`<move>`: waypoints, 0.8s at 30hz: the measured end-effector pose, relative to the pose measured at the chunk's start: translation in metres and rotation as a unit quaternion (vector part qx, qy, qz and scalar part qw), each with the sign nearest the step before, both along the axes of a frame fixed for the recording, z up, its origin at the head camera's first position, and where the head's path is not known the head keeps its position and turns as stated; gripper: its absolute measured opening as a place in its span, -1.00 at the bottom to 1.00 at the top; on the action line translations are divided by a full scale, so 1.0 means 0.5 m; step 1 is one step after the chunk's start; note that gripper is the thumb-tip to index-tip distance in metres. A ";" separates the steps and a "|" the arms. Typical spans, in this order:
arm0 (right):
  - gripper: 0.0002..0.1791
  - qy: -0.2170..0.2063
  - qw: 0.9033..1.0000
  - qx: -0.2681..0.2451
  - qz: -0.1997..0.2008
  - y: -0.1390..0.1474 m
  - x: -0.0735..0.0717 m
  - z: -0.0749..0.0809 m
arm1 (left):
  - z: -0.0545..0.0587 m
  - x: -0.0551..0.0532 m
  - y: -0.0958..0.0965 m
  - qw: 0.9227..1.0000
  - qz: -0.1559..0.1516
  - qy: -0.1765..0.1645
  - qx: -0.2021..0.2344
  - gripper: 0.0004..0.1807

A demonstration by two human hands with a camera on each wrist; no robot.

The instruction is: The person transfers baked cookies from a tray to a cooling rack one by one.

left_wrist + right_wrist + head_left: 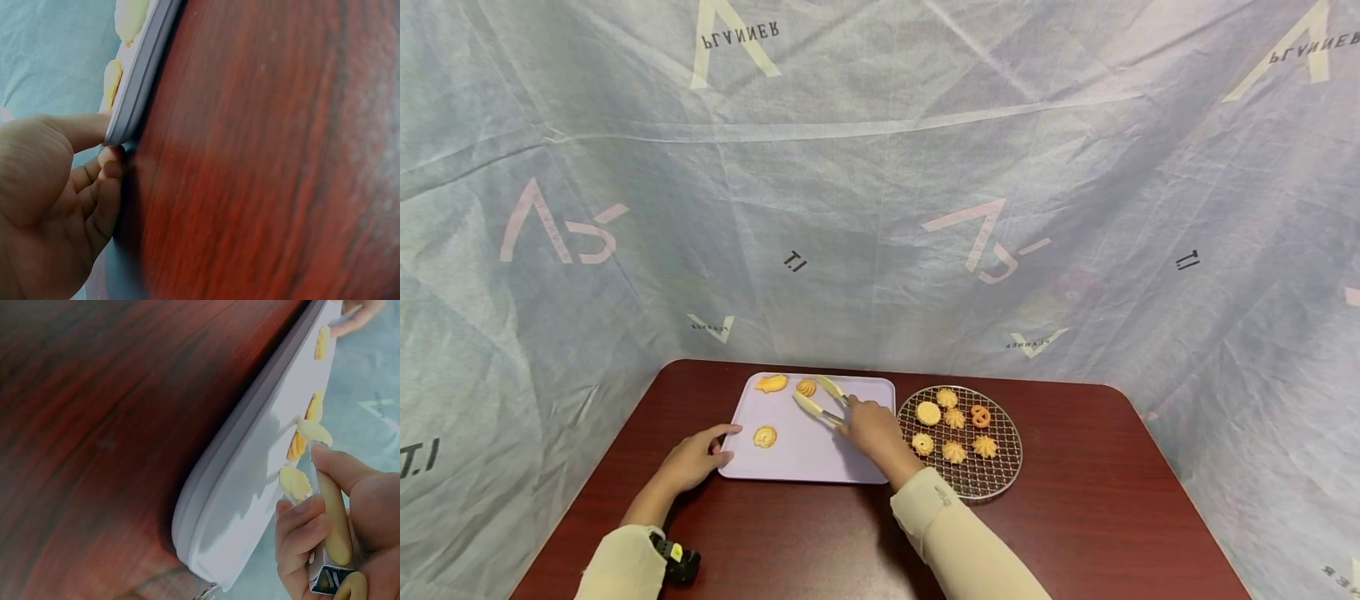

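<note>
My right hand [874,429] holds a pair of tongs [832,418] with cream-coloured tips over the lilac tray [820,458]. In the right wrist view the fingers curl round the handles of the tongs [334,525]. The tips are spread apart, close to a swirled cookie [806,387] at the tray's far side; whether they touch it I cannot tell. My left hand [691,461] is at the tray's left edge. The left wrist view has its thumb and fingers pinching the rim [134,94]. A fish-shaped cookie [771,382] and a round cookie [765,436] also lie on the tray.
Right of the tray stands a round wire rack [1011,458] with several cookies, among them a pretzel-shaped one [981,416] and a pale round one [928,412]. The dark red table [1090,500] has a printed grey cloth [880,208] hanging behind it and at both sides.
</note>
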State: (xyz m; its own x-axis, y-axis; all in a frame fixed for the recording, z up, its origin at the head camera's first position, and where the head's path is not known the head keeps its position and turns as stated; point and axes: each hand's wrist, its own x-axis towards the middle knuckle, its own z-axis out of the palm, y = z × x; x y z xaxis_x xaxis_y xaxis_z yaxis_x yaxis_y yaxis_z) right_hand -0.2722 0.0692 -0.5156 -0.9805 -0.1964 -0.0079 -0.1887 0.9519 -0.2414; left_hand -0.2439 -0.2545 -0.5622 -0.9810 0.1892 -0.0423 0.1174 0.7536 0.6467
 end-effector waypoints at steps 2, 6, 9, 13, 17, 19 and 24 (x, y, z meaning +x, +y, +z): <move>-0.33 0.002 1.000 0.006 0.000 -0.004 -0.002 0.001 | -0.001 -0.002 0.000 1.000 0.002 -0.002 -0.001 -0.52; -0.37 0.007 1.000 0.010 -0.001 -0.012 -0.003 0.001 | -0.004 -0.005 0.000 1.000 0.004 -0.004 -0.003 -0.51; -0.45 0.007 1.000 0.009 -0.003 -0.017 -0.002 -0.001 | -0.005 -0.004 -0.001 1.000 0.004 -0.005 -0.004 -0.51; -0.54 0.016 1.000 0.007 -0.005 -0.020 0.000 -0.004 | -0.005 -0.003 -0.001 1.000 0.001 -0.003 -0.003 -0.51; -0.57 0.028 1.000 0.005 -0.002 -0.019 0.003 -0.004 | -0.003 -0.003 0.000 1.000 0.005 -0.004 -0.004 -0.51; -0.57 0.032 0.999 0.004 0.003 -0.017 0.006 -0.003 | -0.003 -0.004 0.000 1.000 0.009 -0.006 -0.005 -0.51; -0.59 0.046 0.999 -0.003 0.017 -0.011 0.014 -0.002 | -0.005 -0.006 -0.001 1.000 0.009 -0.005 -0.009 -0.51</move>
State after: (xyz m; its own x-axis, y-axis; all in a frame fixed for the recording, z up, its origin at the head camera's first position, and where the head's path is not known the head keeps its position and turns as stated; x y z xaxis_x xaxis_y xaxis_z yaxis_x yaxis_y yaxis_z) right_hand -0.2652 0.0640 -0.5165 -0.9699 -0.2292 0.0825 -0.2422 0.9434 -0.2266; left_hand -0.2471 -0.2551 -0.5645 -0.9839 0.1700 -0.0545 0.0973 0.7668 0.6344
